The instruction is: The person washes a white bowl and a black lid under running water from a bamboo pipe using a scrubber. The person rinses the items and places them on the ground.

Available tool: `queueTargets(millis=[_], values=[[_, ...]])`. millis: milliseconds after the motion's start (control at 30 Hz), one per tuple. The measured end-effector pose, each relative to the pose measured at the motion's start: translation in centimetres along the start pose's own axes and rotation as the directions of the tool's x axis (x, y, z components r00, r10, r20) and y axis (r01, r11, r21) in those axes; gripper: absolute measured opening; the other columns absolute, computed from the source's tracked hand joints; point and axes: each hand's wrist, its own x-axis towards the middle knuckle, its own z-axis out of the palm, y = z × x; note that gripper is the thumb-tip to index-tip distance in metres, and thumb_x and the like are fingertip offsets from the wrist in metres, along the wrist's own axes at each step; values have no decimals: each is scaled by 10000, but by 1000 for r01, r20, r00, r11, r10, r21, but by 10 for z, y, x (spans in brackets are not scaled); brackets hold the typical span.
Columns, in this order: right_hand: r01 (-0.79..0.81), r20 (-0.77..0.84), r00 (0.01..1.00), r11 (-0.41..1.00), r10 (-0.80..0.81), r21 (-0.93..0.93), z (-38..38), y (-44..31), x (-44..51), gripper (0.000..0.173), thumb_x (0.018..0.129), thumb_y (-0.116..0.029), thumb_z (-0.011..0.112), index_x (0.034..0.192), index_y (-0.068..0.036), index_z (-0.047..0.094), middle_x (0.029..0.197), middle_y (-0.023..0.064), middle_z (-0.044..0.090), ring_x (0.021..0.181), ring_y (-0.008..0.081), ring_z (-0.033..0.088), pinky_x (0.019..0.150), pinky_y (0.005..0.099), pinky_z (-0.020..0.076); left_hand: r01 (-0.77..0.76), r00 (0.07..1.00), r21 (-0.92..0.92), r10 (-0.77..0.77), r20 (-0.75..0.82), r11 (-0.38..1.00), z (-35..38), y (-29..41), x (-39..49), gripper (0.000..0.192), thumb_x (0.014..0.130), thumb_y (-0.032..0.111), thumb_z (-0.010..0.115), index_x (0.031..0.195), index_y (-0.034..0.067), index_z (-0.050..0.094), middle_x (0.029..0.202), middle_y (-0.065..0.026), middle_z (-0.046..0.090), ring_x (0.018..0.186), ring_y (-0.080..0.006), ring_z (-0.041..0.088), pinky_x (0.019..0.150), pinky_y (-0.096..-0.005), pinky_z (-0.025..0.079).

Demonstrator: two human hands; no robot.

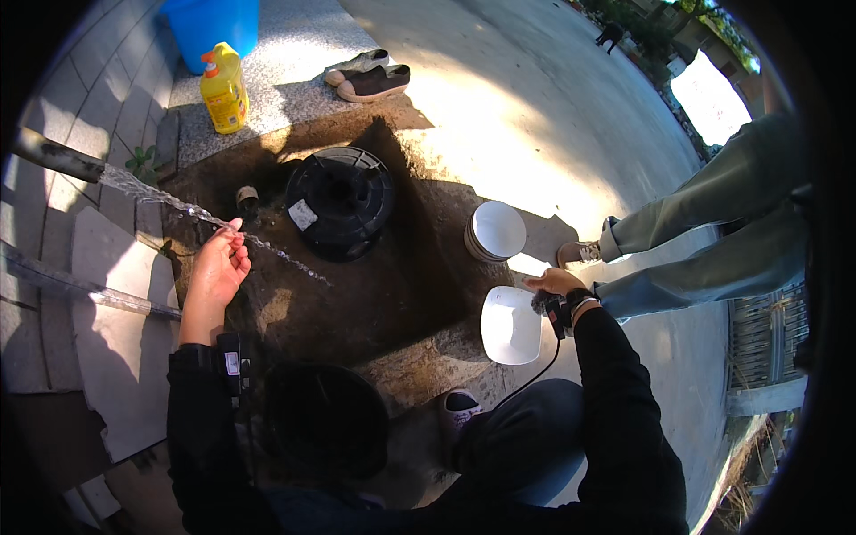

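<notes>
A stream of water (167, 198) pours from a pipe (59, 155) at the left over a sunken concrete basin (321, 321). My left hand (221, 262) is at this stream, its fingers loosely curled, with no object seen in it. My right hand (558, 284) is beside the upper edge of a white square bowl (511, 328) on the basin's ledge; a dark, fuzzy scrubber (540, 302) shows under its fingers, and whether the hand grips it is unclear. Stacked round white bowls (498, 231) stand nearby on the ledge. An upturned black plastic tub (341, 200) sits in the basin.
A yellow pump bottle (225, 93), a blue bucket (214, 30) and a pair of shoes (371, 79) stand on the granite slab. A dark bucket (324, 421) is close to my legs. Another person's legs (709, 200) are at the right. A cable hangs from my right wrist.
</notes>
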Motion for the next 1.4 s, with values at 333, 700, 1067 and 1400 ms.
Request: queueTargets(millis=[333,700,1067,1400], values=[[115,24,993,987,-113,-114,64,56,23,474,725,-431,640,872,19,665,834,235,640,818,347,631,739,417,467,-12,999,5,12,-39,1000,13,-9,-4,281,848,165,596,1120,97,570,781,13,548,629,-87,505,589,-241,432],[109,350,928,992,-127,71,63,64,22,498,761,-417,643,1116,-70,606,926,90,661,849,225,600,779,337,439,-38,997,79,43,-58,996,9,-19,-6,206,833,152,574,1028,89,599,833,-19,570,698,-132,543,652,-289,484],[194,427,603,643,-674,741,40,-262,-11,361,862,-205,606,1168,-17,569,1053,60,640,949,177,590,884,302,420,281,894,311,-366,258,908,12,-32,-38,835,785,569,619,1418,193,227,1423,-202,214,1262,-407,292,923,-668,311],[190,334,663,582,-670,790,75,-366,-48,282,886,-241,569,982,15,642,823,62,667,673,157,622,624,274,492,33,953,190,-88,290,981,-21,-16,-60,630,822,159,582,1368,52,287,1298,-170,441,1148,-402,483,853,-619,445]])
